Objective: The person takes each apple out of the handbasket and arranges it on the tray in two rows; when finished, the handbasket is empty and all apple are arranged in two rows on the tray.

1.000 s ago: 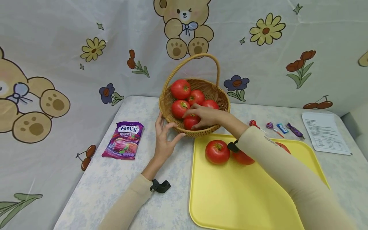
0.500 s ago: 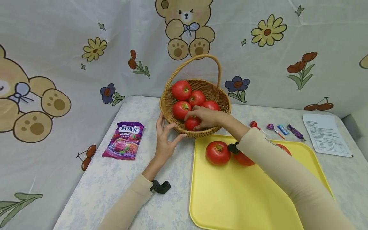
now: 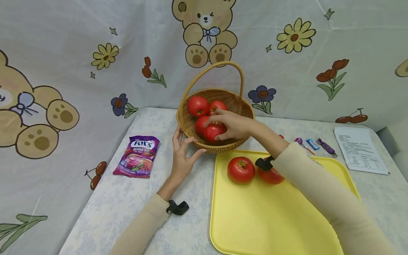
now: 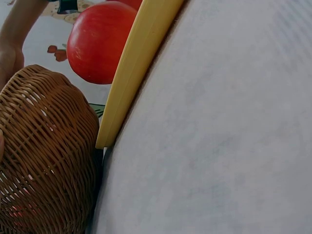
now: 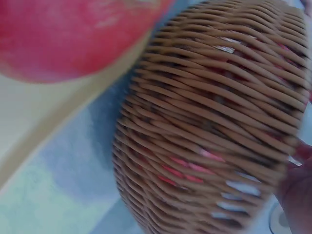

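A wicker basket (image 3: 243, 110) with a tall arched handle stands tilted toward me near the back of the table. Several red tomatoes (image 3: 197, 106) lie inside it. My right hand (image 3: 234, 124) reaches in over the rim and grips a tomato (image 3: 213, 132) at the front between thumb and fingers. My left hand (image 3: 184, 159) touches the basket's front left side with fingers spread. In the left wrist view only a fingertip (image 4: 1, 145) of it shows against the wicker wall (image 4: 48, 151). The right wrist view is blurred and shows the basket's outside (image 5: 209, 117).
A yellow tray (image 3: 255, 219) lies right of the basket, bearing a tomato (image 3: 241, 170) and another tomato (image 3: 270, 176) partly under my right wrist. A purple candy bag (image 3: 137, 156) lies left. Small wrapped candies (image 3: 326, 146) and a printed sheet (image 3: 361, 148) are at the back right.
My right hand has moved slightly up and to the right, still gripping a tomato. The tomatoes on the left have shifted downward. My left hand has stayed put.
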The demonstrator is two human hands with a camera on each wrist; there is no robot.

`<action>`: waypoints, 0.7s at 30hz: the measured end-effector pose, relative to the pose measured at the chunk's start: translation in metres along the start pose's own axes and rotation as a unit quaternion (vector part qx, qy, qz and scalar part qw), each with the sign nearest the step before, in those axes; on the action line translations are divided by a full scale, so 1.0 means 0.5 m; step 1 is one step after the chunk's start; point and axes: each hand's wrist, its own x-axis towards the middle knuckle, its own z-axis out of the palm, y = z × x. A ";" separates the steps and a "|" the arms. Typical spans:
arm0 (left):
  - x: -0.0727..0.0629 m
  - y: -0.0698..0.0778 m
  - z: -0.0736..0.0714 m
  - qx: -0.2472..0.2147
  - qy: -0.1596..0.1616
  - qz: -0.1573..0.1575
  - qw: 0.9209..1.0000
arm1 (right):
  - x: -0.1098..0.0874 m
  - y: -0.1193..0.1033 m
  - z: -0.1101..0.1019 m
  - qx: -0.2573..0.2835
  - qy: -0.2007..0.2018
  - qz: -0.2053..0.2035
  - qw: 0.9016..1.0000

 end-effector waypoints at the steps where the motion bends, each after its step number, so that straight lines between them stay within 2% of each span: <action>1: 0.001 0.001 0.000 -0.001 0.001 0.000 1.000 | -0.004 -0.004 -0.007 -0.002 0.008 0.000 1.000; 5: 0.001 0.002 -0.001 -0.002 -0.001 0.002 1.000 | -0.032 -0.018 -0.036 -0.006 0.039 0.005 0.999; 9: -0.002 0.001 -0.003 -0.003 -0.006 0.002 1.000 | -0.076 -0.026 -0.062 -0.008 0.070 0.012 0.997; 17: -0.003 -0.006 -0.002 -0.013 -0.004 0.011 1.000 | -0.189 -0.028 -0.090 -0.046 0.105 0.020 0.993; 21: -0.003 -0.005 -0.003 -0.009 -0.004 0.004 1.000 | -0.255 -0.023 -0.093 -0.057 0.118 0.025 0.991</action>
